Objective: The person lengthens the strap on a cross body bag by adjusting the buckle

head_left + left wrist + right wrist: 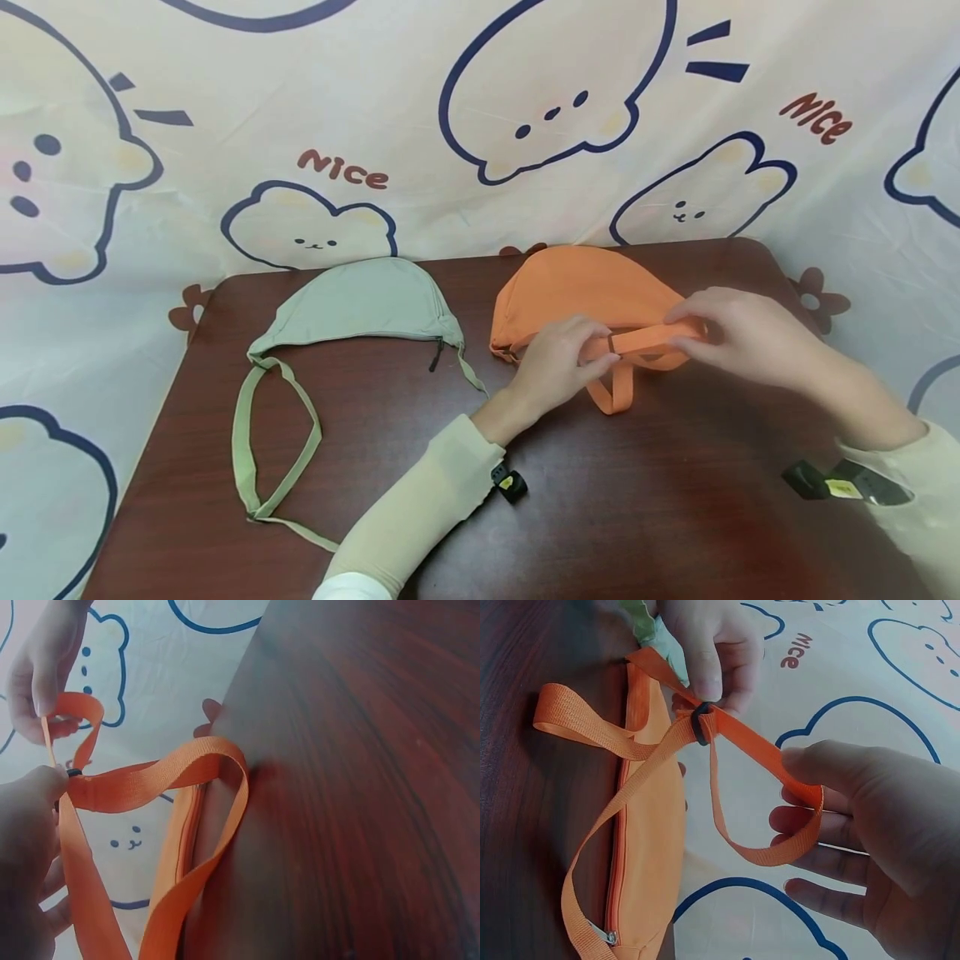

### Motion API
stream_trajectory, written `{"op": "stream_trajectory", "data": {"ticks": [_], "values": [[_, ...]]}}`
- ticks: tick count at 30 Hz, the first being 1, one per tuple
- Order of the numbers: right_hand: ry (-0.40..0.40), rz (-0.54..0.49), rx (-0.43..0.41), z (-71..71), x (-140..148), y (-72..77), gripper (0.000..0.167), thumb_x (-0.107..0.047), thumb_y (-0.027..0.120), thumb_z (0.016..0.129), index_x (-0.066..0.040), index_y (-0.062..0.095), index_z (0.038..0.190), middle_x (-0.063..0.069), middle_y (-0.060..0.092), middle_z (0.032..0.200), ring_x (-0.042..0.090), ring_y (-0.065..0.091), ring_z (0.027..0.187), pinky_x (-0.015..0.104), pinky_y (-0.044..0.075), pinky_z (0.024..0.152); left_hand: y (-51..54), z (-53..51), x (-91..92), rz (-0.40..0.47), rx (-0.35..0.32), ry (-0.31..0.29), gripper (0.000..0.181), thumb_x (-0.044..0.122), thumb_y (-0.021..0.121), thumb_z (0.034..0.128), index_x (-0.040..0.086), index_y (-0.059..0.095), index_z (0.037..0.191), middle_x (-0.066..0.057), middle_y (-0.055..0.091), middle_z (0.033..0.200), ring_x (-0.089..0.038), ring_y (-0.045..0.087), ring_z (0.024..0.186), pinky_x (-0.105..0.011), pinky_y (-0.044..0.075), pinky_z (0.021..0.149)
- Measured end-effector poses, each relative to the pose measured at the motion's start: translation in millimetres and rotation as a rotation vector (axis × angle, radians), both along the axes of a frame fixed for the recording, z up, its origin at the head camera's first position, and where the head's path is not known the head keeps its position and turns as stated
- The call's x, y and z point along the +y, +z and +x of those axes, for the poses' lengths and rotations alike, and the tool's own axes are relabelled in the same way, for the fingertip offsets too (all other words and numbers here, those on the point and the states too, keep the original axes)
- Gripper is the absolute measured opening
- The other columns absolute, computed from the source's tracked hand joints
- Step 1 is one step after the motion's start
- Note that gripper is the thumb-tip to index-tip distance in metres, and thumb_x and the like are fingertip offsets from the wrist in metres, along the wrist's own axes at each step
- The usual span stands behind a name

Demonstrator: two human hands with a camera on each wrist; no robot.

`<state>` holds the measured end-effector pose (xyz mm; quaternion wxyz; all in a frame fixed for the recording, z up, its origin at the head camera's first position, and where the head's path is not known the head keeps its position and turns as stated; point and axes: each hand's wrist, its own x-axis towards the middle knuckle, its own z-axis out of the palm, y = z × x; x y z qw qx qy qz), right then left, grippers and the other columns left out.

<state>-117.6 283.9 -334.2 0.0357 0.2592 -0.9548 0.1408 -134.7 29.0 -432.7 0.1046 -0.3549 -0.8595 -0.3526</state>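
Orange webbing strap (pixel 645 339) lies in front of its orange half-moon fabric bag (pixel 585 287) on the brown table (pixel 675 517); left hand (pixel 553 362) pinches at the black slider (pixel 697 726), right hand (pixel 757 337) pinches the loop (pixel 776 853); untwisted webbing should feed easiest.

Room type unclear; you've got a makeshift setup: table (pixel 637 508) below your left hand (pixel 553 360), cartoon-print cloth (pixel 408 100) beyond its grip.

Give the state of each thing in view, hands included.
Green bag: lying on table
Green strap: slack, looped
Orange bag: resting on table
Orange zipper: looks closed
Orange strap: looped, held up
Buckle: threaded on strap
Left hand: pinching strap at buckle
Right hand: holding strap loop
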Motion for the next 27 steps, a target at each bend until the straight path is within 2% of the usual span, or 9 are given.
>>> {"op": "stream_trajectory", "data": {"ticks": [6, 13, 17, 20, 23, 25, 27], "values": [[-0.021, -0.036, -0.026, 1.4, 3, 0.4, 0.027, -0.019, 0.089, 0.080, -0.018, 0.075, 0.103, -0.007, 0.068, 0.089, 0.013, 0.056, 0.081, 0.040, 0.055, 0.074, -4.1, -1.2, -3.7, -0.025, -0.027, 0.007, 0.031, 0.035, 0.070, 0.0983, 0.011, 0.070, 0.119, 0.001, 0.068, 0.110, -0.009, 0.058, 0.089, -0.025, 0.047, 0.080], [-0.020, -0.074, -0.048, 1.0, 5, 0.3, 0.030, -0.020, 0.089, 0.081, -0.020, 0.074, 0.107, -0.008, 0.067, 0.092, 0.012, 0.055, 0.082, 0.032, 0.054, 0.071, -3.5, -1.8, -4.2, -0.043, -0.060, 0.003, 0.035, 0.037, 0.067, 0.0993, 0.012, 0.069, 0.123, 0.001, 0.068, 0.114, -0.010, 0.060, 0.094, -0.028, 0.048, 0.087], [-0.017, -0.107, -0.069, -0.4, 7, -1.5, 0.035, -0.018, 0.089, 0.081, -0.018, 0.073, 0.112, -0.006, 0.070, 0.100, 0.012, 0.058, 0.087, 0.029, 0.055, 0.075, -3.0, -1.2, -4.1, -0.048, -0.060, 0.009, 0.034, 0.037, 0.067, 0.0996, 0.012, 0.069, 0.123, 0.001, 0.068, 0.114, -0.010, 0.061, 0.095, -0.028, 0.048, 0.088], [-0.042, -0.145, -0.116, -2.4, 10, -2.8, 0.036, -0.021, 0.085, 0.086, -0.017, 0.072, 0.118, -0.003, 0.072, 0.110, 0.013, 0.062, 0.095, 0.020, 0.053, 0.081, -3.5, -1.4, -4.0, -0.044, -0.057, 0.011, 0.034, 0.036, 0.067, 0.0995, 0.011, 0.069, 0.122, 0.000, 0.068, 0.115, -0.011, 0.062, 0.098, -0.029, 0.049, 0.089], [-0.082, -0.189, -0.170, -5.7, 13, -3.9, 0.029, -0.025, 0.075, 0.095, -0.018, 0.071, 0.122, -0.001, 0.072, 0.115, 0.016, 0.064, 0.102, 0.009, 0.045, 0.085, -4.1, -1.4, -3.6, -0.037, -0.052, 0.005, 0.034, 0.035, 0.068, 0.0992, 0.010, 0.069, 0.122, -0.001, 0.068, 0.116, -0.013, 0.063, 0.100, -0.031, 0.049, 0.090], [-0.106, -0.215, -0.197, -9.5, 15, -5.7, 0.025, -0.027, 0.069, 0.099, -0.018, 0.071, 0.123, 0.000, 0.072, 0.116, 0.017, 0.065, 0.103, 0.007, 0.042, 0.085, -4.1, -1.3, -3.7, -0.038, -0.051, 0.003, 0.034, 0.036, 0.068, 0.0991, 0.010, 0.069, 0.122, -0.001, 0.068, 0.115, -0.014, 0.063, 0.099, -0.032, 0.049, 0.089], [-0.123, -0.235, -0.224, -13.8, 15, -8.1, 0.024, -0.028, 0.065, 0.102, -0.018, 0.071, 0.123, 0.002, 0.072, 0.116, 0.018, 0.064, 0.101, 0.010, 0.043, 0.085, -4.0, -1.3, -3.6, -0.049, -0.048, 0.005, 0.035, 0.037, 0.067, 0.0993, 0.010, 0.069, 0.122, -0.001, 0.068, 0.115, -0.013, 0.063, 0.099, -0.033, 0.049, 0.090]]}}
